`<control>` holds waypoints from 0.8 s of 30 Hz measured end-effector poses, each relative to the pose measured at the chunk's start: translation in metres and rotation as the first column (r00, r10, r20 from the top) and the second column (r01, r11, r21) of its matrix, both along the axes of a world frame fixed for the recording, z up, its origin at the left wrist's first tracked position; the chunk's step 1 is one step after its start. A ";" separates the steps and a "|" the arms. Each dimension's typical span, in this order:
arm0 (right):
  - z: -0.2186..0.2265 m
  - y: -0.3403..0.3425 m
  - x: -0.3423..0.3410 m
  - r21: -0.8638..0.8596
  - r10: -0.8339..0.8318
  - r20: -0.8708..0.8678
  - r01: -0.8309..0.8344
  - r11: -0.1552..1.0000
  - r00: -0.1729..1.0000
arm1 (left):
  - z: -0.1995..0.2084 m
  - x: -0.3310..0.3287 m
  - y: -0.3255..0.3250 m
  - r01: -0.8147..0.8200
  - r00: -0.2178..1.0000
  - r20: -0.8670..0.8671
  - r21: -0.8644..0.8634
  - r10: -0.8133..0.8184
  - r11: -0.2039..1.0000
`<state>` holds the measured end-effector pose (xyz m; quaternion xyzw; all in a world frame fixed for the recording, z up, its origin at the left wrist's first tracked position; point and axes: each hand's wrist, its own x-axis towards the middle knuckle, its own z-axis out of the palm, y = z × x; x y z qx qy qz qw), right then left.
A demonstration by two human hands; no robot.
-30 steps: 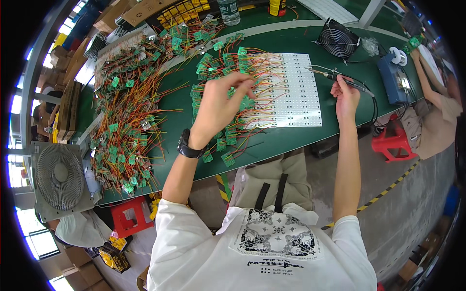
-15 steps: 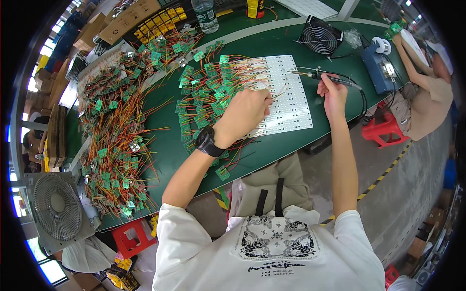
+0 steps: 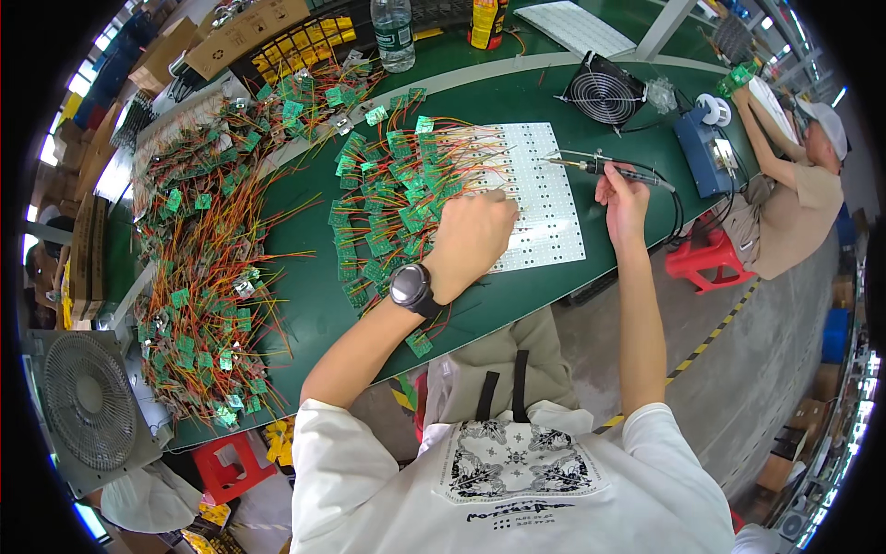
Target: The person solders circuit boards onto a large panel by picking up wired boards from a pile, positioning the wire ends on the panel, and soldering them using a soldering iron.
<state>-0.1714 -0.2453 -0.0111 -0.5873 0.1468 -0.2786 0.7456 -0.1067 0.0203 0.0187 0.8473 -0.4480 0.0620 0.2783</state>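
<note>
A white panel (image 3: 546, 235) with rows of small dark spots lies on the green table. Small green circuit boards (image 3: 377, 245) with red and yellow wires (image 3: 466, 152) are lined up at its left, the wire ends reaching over the panel. My left hand (image 3: 472, 235), with a black watch on the wrist, rests over these wires at the panel, fingers curled together. Whatever is between those fingertips is hidden. Held in my right hand (image 3: 625, 208) is a soldering iron (image 3: 637, 175), its tip pointing left above the panel's right part.
A large heap of wired circuit boards (image 3: 208, 258) covers the table's left. Behind stand a water bottle (image 3: 394, 42), a yellow can (image 3: 484, 23) and a black fan (image 3: 604, 92). A blue soldering station (image 3: 706, 152) is at the right, near a seated person (image 3: 798, 198). Another fan (image 3: 90, 397) stands lower left.
The view has shifted slightly. My left hand has drawn back a little, its fingers more tucked over the wires. My right hand still holds the soldering iron near the panel's right edge.
</note>
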 end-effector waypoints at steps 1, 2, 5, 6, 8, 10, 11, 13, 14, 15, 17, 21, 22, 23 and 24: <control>0.000 0.001 -0.001 -0.007 0.010 0.000 -0.010 1.000 1.000 | -0.002 0.000 0.000 -0.010 1.000 0.000 -0.007 0.010 1.000; 0.000 0.002 -0.001 -0.007 0.007 -0.002 -0.007 1.000 1.000 | -0.003 0.000 0.001 -0.001 1.000 -0.020 -0.038 0.000 0.999; 0.001 0.003 -0.001 -0.039 0.013 -0.004 -0.014 0.999 1.000 | -0.011 0.005 0.002 -0.008 0.999 -0.041 -0.140 0.002 0.990; 0.001 0.004 -0.002 -0.065 0.011 -0.002 -0.011 0.998 1.000 | -0.015 0.007 0.002 -0.012 0.999 -0.042 -0.204 0.003 0.979; 0.000 0.007 -0.002 -0.106 0.021 0.008 -0.020 0.994 1.000 | -0.014 0.008 0.004 -0.041 0.995 -0.100 -0.239 0.017 0.970; 0.003 0.010 -0.005 -0.135 0.041 -0.004 -0.041 0.990 0.999 | -0.014 0.007 0.005 -0.074 0.986 -0.161 -0.272 0.030 0.960; 0.006 0.012 -0.006 -0.141 0.052 -0.004 -0.052 0.989 0.999 | -0.016 0.007 0.005 -0.075 0.985 -0.170 -0.274 0.028 0.959; 0.012 0.014 -0.011 -0.101 0.081 -0.053 -0.086 0.991 0.995 | -0.015 0.007 0.006 -0.078 0.982 -0.187 -0.278 0.025 0.957; 0.009 0.014 -0.015 -0.102 0.080 -0.061 -0.086 0.991 0.995 | -0.014 0.007 0.006 -0.076 0.981 -0.192 -0.274 0.023 0.959; 0.004 0.014 -0.019 -0.086 0.121 -0.060 -0.126 0.988 0.991 | -0.013 0.006 0.006 -0.074 0.980 -0.199 -0.269 0.020 0.960; -0.003 0.012 -0.022 -0.052 0.201 -0.051 -0.204 0.978 0.978 | -0.016 0.008 0.005 -0.087 0.973 -0.228 -0.278 0.022 0.957; -0.007 0.009 -0.022 -0.131 0.202 -0.093 -0.213 0.968 0.975 | -0.018 0.011 0.005 -0.104 0.970 -0.240 -0.262 0.040 0.960; -0.008 0.010 -0.023 -0.141 0.197 -0.109 -0.211 0.967 0.974 | -0.019 0.010 0.004 -0.105 0.970 -0.240 -0.272 0.038 0.956; -0.007 0.009 -0.023 -0.132 0.192 -0.123 -0.207 0.969 0.974 | -0.019 0.011 0.004 -0.103 0.966 -0.255 -0.265 0.034 0.959; -0.007 0.008 -0.022 -0.150 0.205 -0.123 -0.223 0.963 0.971 | -0.019 0.013 0.004 -0.103 0.971 -0.235 -0.267 0.039 0.958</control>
